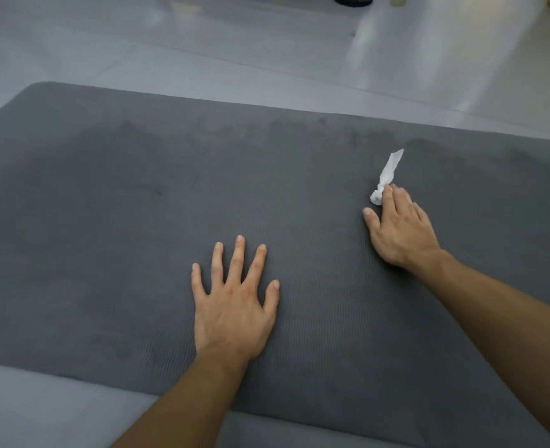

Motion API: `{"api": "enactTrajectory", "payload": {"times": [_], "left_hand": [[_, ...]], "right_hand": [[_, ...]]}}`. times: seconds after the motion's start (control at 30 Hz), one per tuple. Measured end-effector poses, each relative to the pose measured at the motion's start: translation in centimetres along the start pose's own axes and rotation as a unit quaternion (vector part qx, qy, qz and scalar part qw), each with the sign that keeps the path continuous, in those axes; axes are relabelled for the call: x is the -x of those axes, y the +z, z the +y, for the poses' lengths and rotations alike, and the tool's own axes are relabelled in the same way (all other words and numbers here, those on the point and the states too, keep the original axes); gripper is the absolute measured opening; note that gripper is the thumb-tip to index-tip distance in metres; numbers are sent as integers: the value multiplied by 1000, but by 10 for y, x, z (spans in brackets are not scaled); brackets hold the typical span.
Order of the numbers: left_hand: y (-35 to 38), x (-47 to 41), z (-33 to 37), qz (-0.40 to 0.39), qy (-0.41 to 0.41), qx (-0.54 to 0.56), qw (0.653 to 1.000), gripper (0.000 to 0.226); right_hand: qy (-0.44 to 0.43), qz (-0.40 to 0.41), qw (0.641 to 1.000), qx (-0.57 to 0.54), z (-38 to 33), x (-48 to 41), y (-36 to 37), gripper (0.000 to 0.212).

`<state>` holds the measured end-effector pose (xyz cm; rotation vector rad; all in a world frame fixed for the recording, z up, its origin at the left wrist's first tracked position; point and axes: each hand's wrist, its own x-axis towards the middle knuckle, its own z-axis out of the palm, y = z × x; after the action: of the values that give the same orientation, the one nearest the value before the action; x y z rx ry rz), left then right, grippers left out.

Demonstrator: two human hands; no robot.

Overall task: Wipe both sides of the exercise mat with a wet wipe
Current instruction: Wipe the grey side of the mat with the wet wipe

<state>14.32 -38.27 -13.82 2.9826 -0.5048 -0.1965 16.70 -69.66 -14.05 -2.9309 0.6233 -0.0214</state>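
Grey foam, ribbed on its upper face, makes up the exercise mat (105, 221), which lies flat on the pale tiled floor (202, 43) with its far-left corner rounded and in view. The left hand (234, 305) rests palm-down near the mat's near edge, fingers straight and spread, holding nothing. The right hand (402, 227) presses a bunched white wet wipe (386, 179) against the mat toward its far edge, fingers extended over the wipe, thumb apart from it; a loose tail of wipe trails beyond the fingertips. Darker patches along the far edge look damp. The mat is judged light, soft and floppy, likely to grip the floor; for turning, take hold along an edge or at a corner. The wipe is limp and bunches easily.
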Motion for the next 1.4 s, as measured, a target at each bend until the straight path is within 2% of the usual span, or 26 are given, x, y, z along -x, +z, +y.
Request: {"api": "enactTrajectory", "payload": {"times": [0.1, 0.23, 0.3, 0.47, 0.6, 0.67, 0.73, 0.9, 1.03, 1.1, 1.17, 1.27, 1.33, 1.4], "left_hand": [[-2, -2, 2, -5, -6, -1, 1000, 70], [-3, -4, 6, -7, -19, 2, 1000, 70], [-3, -7, 10, -9, -22, 5, 1000, 72], [0, -14, 18, -4, -26, 9, 1000, 70], [-1, -12, 18, -2, -24, 7, 1000, 69], [-2, -13, 18, -7, -21, 6, 1000, 69], [-2, -13, 19, -9, -17, 7, 1000, 68], [-4, -12, 18, -30, -7, 12, 999, 68], [-11, -2, 22, -72, 3, 39, 997, 66], [-17, 7, 27, -105, 4, 52, 993, 68], [-26, 15, 33, -153, 9, 68, 986, 71], [-43, 23, 42, -205, 33, 120, 971, 70], [-52, 27, 48, -207, 59, 231, 949, 64], [-62, 30, 53, -196, 64, 355, 912, 53]], "right_hand": [[-25, -19, 999, -42, -13, 19, -3, 75], [-199, -74, 976, -41, -56, 67, -2, 78], [-245, -89, 965, -32, -61, 93, -5, 75], [-239, -97, 965, 48, 0, 123, -20, 74], [-106, -62, 990, 63, 67, 112, -29, 81], [-31, -64, 997, 25, 76, 102, -30, 85], [-10, -67, 998, -1, 66, 100, -28, 90], [-95, -104, 987, -71, 12, 133, -31, 74], [-223, -167, 958, -74, -22, 181, -41, 74], [-247, -195, 945, -92, -36, 204, -46, 71], [-209, -211, 939, -174, -48, 214, -52, 58], [-59, -192, 915, -349, -67, 206, -64, 29], [40, -170, 858, -483, -80, 203, -70, 22], [102, -144, 780, -600, -86, 204, -77, 21]]}}
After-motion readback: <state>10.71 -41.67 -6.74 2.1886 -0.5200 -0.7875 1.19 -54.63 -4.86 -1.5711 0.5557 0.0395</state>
